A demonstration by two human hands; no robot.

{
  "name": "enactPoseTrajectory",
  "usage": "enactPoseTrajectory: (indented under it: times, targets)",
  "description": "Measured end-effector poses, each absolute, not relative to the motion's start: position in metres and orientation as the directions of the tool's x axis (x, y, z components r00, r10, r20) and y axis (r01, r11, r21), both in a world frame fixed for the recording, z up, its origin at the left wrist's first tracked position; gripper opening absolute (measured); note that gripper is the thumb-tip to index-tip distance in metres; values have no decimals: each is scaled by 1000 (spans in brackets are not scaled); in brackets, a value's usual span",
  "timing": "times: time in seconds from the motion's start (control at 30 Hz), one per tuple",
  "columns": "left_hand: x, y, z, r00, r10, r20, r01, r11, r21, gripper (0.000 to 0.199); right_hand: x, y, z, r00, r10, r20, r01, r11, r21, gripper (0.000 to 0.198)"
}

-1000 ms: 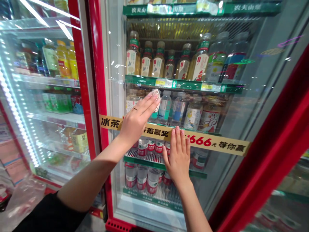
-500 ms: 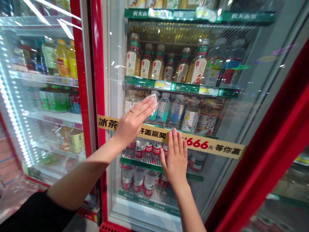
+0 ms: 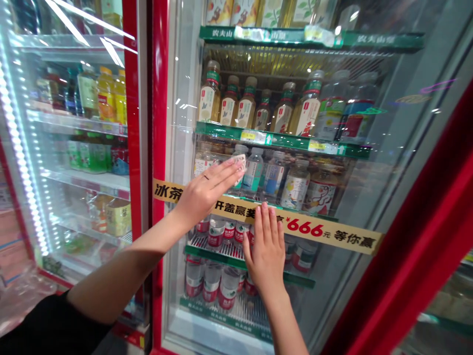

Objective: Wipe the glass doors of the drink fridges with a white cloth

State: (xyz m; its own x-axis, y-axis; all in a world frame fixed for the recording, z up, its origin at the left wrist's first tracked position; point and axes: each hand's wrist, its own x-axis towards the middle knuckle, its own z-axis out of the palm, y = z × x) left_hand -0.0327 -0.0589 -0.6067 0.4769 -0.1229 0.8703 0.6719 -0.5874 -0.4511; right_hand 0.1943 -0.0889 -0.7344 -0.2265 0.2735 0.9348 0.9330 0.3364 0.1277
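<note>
My left hand (image 3: 203,190) presses a small, folded white cloth (image 3: 241,160) against the glass door (image 3: 369,192) of a drinks fridge. Its fingers lie over the cloth, so most of it is hidden; a ring shows on one finger. Lower and to the right, my right hand (image 3: 265,241) rests flat on the same door with its fingers stretched out and nothing in it. Its fingertips lie over a yellow printed strip (image 3: 347,236) that runs across the glass. Part of that strip is covered by my left hand too.
Behind the glass, several bottles (image 3: 244,106) stand on green-edged shelves (image 3: 212,129). A red door frame (image 3: 399,231) slopes along the right. To the left is another lit fridge (image 3: 131,113) with drinks inside. Clear plastic wrap (image 3: 25,301) lies at lower left.
The view has shifted slightly, so the shelves appear lower. My right hand has moved a little left along the strip. My left hand stays on the cloth in nearly the same spot.
</note>
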Motion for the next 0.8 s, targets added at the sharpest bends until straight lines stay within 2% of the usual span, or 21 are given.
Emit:
enactPoseTrajectory:
  times: [0.07,0.17,0.23,0.37,0.5,0.57,0.67,0.8]
  targets:
    - [-31,-55,-600,371,-118,921,716,-595,-365,81,194,-89,-735,-219,267,939,933,340,121,89]
    - [-13,-53,-601,254,-101,962,753,-603,-262,85,191,-91,-734,-216,319,923,934,343,100,91]
    - [-2,-54,-609,276,-108,955,751,-596,-284,85,189,-93,-733,-218,332,918,934,343,97,91]
    - [-6,-63,-626,436,-119,892,719,-551,-424,80,183,-98,-728,-199,327,924,943,321,89,89]
    - [-38,-68,-624,533,-93,841,699,-510,-500,78,176,-104,-712,-254,337,906,938,315,145,89]
    - [-51,-66,-617,498,-75,864,727,-507,-463,79,171,-107,-698,-270,352,897,937,312,159,85]
    - [-58,-60,-606,366,-58,929,777,-530,-339,82,160,-109,-673,-265,358,895,943,291,162,73]
    - [-48,-52,-608,244,-44,969,771,-598,-221,85,147,-106,-646,-244,375,894,951,275,145,66]
